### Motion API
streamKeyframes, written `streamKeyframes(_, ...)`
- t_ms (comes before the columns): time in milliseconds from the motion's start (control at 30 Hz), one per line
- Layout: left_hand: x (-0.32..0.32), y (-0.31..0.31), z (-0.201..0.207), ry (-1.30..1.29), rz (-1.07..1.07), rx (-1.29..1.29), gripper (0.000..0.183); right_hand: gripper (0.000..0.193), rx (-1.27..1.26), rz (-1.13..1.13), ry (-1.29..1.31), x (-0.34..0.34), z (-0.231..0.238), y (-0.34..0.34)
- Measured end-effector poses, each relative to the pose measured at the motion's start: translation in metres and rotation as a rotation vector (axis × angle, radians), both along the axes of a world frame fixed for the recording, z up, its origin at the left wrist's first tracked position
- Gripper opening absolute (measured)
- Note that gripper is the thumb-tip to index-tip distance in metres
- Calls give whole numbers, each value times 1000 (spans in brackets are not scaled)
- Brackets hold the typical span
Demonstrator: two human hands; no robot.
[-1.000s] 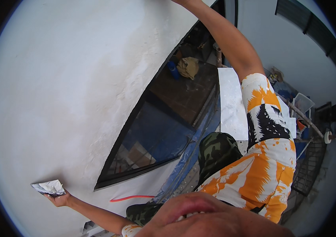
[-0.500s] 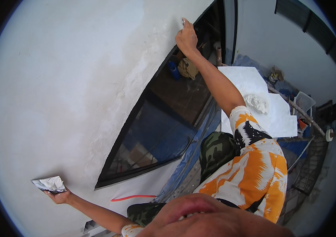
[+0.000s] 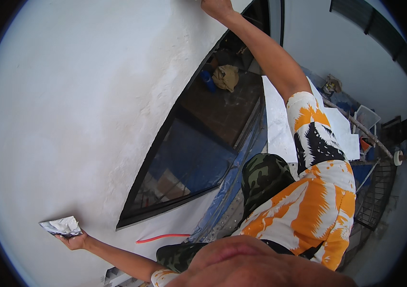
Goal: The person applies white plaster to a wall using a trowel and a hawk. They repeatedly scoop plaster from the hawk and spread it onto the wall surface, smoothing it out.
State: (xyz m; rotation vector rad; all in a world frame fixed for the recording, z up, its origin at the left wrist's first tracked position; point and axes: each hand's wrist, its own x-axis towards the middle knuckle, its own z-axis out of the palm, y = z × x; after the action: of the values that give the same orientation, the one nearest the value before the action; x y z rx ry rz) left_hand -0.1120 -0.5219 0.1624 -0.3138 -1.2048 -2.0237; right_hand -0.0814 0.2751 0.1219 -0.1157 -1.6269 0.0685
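At the lower left, my left hand (image 3: 73, 240) holds a small flat plate (image 3: 45, 225) from below, its fingers wrapped under the edge. White putty (image 3: 67, 224) is heaped on the plate, which is held close to the pale wall (image 3: 88, 119). My right arm stretches up across the window opening. My right hand (image 3: 217, 8) is at the top edge of the view, against the wall above the window's dark frame (image 3: 153, 143). It looks closed, but its fingertips are cut off and what they grip cannot be made out.
Behind the glass lie a blue bottle (image 3: 207, 81) and a tan bag (image 3: 226, 78). White sheets (image 3: 278, 129) lie at the right, partly behind my sleeve. A pole (image 3: 363, 131), a white bin (image 3: 367, 117) and a wire rack (image 3: 373, 203) stand beyond. A red tube (image 3: 162, 237) protrudes below the window.
My right hand has moved up and left along the wall to the view's top edge. The left hand and its plate have barely shifted. My right sleeve now covers the white heap on the sheets.
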Motion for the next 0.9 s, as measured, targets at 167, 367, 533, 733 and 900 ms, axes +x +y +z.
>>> streamKeyframes(167,-5,-9,-6,40,-43,-72,52,66,-308,-42,-135,5,-142,-41)
streamKeyframes(367,9,4,-2,-26,-242,24,46,38,-955,492,-314,68,-196,-124)
streamKeyframes(533,86,170,-77,-345,-541,209,31,37,-1144,1461,18,153,-102,-216)
streamKeyframes(733,138,304,-137,-871,-1051,467,29,53,-95,1348,-553,180,-55,-300)
streamKeyframes(900,141,278,-128,-825,-1071,551,35,63,200,803,-1008,183,-41,-315)
